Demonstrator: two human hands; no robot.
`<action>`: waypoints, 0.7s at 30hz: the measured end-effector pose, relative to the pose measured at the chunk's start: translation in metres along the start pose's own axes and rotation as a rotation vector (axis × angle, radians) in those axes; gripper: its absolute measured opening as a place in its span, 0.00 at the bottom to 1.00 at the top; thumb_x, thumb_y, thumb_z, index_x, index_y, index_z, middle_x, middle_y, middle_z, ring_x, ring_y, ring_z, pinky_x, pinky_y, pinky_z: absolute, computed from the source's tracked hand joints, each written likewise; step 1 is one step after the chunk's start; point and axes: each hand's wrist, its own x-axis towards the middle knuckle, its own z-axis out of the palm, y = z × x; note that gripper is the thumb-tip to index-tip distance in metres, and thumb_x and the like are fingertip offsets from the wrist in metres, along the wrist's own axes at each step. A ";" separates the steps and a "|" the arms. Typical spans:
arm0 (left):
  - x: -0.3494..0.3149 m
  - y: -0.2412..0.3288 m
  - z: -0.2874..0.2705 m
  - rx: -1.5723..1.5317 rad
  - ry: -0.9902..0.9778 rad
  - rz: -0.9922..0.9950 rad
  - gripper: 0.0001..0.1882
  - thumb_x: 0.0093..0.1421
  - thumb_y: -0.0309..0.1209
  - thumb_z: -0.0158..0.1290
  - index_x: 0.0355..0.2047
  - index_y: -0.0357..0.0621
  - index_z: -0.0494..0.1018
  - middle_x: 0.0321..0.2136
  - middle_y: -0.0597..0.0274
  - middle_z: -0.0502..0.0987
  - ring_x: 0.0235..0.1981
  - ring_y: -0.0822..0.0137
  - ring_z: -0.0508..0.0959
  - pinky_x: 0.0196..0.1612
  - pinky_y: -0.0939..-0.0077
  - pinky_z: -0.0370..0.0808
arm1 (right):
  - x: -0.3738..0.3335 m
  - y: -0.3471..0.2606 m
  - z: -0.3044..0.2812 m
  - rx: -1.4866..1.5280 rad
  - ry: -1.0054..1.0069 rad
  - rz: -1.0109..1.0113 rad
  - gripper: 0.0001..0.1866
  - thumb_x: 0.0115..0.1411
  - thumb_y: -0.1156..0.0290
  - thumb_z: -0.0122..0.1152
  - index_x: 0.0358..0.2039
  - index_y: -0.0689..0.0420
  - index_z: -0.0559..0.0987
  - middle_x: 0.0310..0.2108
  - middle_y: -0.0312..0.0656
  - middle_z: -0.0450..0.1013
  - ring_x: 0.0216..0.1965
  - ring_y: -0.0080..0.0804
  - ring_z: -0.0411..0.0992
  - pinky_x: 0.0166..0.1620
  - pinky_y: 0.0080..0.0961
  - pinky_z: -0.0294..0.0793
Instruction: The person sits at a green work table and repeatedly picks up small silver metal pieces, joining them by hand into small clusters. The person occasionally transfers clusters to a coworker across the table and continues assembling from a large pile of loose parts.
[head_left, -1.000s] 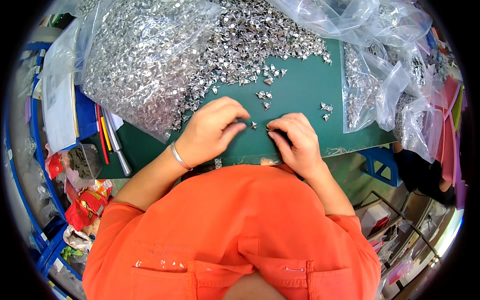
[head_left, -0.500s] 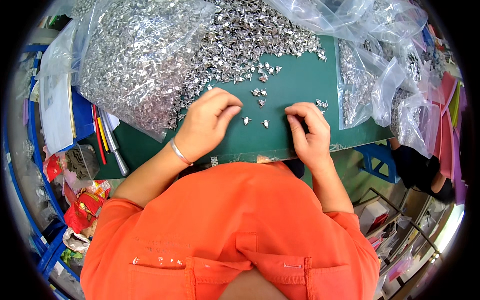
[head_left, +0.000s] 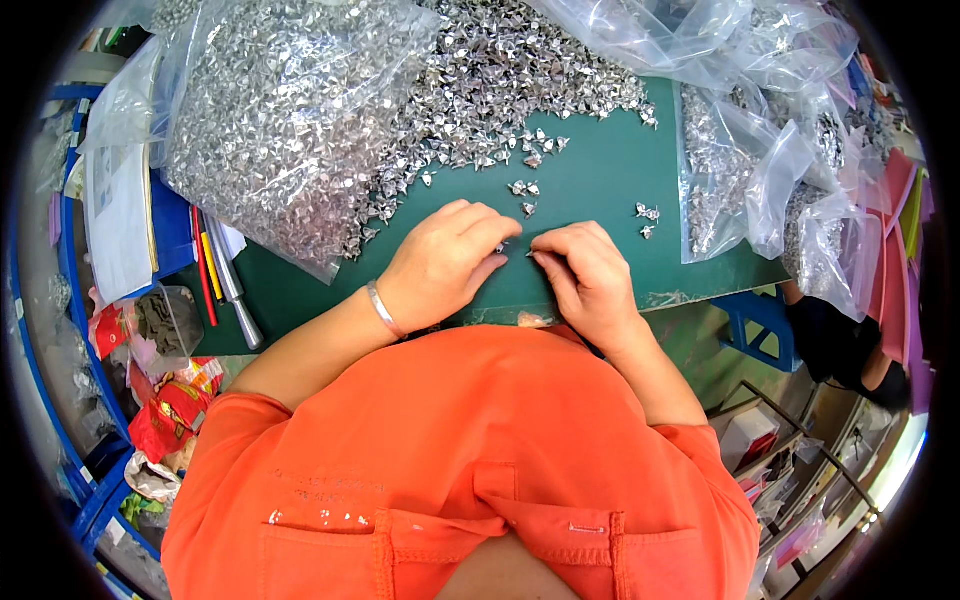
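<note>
Head view: near the green desk's (head_left: 600, 165) front edge, the left hand (head_left: 445, 262) curls around a small, shiny silver metal piece (head_left: 502, 247), grip unclear; the right hand (head_left: 588, 268) pinches a similar piece (head_left: 530, 253), mostly hidden.

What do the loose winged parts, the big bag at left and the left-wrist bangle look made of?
Winged parts: likely metal, bare or plated; bright silvery glints.
Big bag: clear, glossy plastic film; it creases, and the parts show through.
Bangle: probably smooth polished metal, from its silvery sheen; which metal, can't tell.
</note>
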 end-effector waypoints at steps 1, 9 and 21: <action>-0.002 -0.002 0.003 0.005 0.005 0.018 0.12 0.52 0.20 0.65 0.37 0.40 0.78 0.35 0.55 0.79 0.34 0.55 0.79 0.39 0.65 0.76 | 0.001 -0.002 0.000 0.018 -0.022 -0.026 0.10 0.52 0.83 0.67 0.36 0.59 0.80 0.33 0.42 0.78 0.35 0.43 0.75 0.40 0.35 0.75; -0.004 0.002 0.002 -0.076 0.010 -0.047 0.07 0.55 0.19 0.62 0.34 0.39 0.77 0.33 0.56 0.77 0.34 0.55 0.79 0.37 0.66 0.76 | 0.019 0.002 0.003 -0.046 0.063 -0.076 0.10 0.52 0.85 0.64 0.35 0.60 0.79 0.36 0.43 0.78 0.37 0.45 0.75 0.41 0.35 0.75; 0.036 -0.010 0.007 0.078 0.133 0.026 0.08 0.55 0.18 0.61 0.36 0.37 0.77 0.35 0.54 0.76 0.37 0.52 0.79 0.39 0.65 0.77 | 0.021 0.013 -0.016 0.053 0.133 0.224 0.08 0.59 0.84 0.61 0.39 0.61 0.80 0.35 0.47 0.78 0.37 0.44 0.78 0.40 0.32 0.78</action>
